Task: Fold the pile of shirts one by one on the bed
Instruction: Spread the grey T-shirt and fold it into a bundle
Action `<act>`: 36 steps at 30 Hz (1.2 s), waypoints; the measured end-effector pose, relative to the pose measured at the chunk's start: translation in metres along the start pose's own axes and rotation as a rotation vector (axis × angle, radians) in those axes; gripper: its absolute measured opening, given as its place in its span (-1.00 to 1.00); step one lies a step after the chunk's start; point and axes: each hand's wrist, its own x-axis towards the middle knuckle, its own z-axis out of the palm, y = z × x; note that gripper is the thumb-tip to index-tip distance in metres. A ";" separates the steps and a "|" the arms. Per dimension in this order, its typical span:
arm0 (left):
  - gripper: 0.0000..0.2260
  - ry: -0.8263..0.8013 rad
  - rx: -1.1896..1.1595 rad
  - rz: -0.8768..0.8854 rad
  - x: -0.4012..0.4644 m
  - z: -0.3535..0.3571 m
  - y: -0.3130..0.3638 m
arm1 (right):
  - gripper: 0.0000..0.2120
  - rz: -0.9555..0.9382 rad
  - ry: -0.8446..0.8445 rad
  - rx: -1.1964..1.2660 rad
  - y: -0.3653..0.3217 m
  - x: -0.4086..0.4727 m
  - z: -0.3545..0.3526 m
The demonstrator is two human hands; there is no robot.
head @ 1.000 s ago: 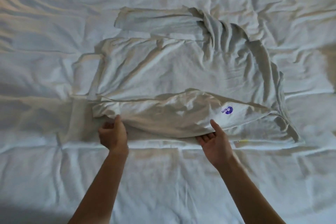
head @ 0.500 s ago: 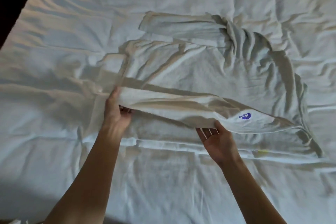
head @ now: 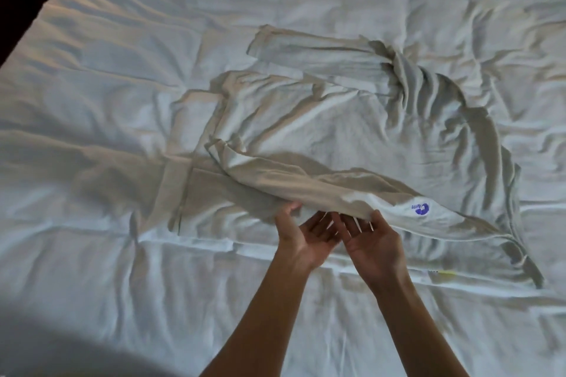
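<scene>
White cotton shirt (head: 352, 138) lies spread on the bed (head: 122, 70), creased, with one sleeve (head: 309, 49) extended toward the headboard side and a small purple logo (head: 420, 209) showing on the turned-over near edge. Since half a second ago the left hand (head: 301, 239) has travelled rightward along that lifted edge and now sits just beside the right hand (head: 372, 242); previously the two were well apart. The raised fold has bunched into a ridge above both palms. Judgement: the person is regathering the grip at the middle of the edge, so this shirt's fold remains incomplete. Both hands are palm-up, thumbs over the cloth and fingers beneath it, pinching the lifted edge. No other shirts from the pile are in view.
</scene>
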 end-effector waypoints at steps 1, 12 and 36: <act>-0.56 -0.061 -0.060 0.024 0.003 0.003 -0.001 | -0.65 0.002 0.004 -0.003 -0.001 0.000 0.000; -0.82 -0.089 -0.185 0.579 0.010 -0.009 0.120 | -0.76 -0.048 0.054 0.004 -0.003 0.000 -0.002; -0.78 0.346 0.188 0.276 0.019 -0.016 -0.007 | -0.84 -0.082 0.526 -0.131 -0.107 -0.010 -0.052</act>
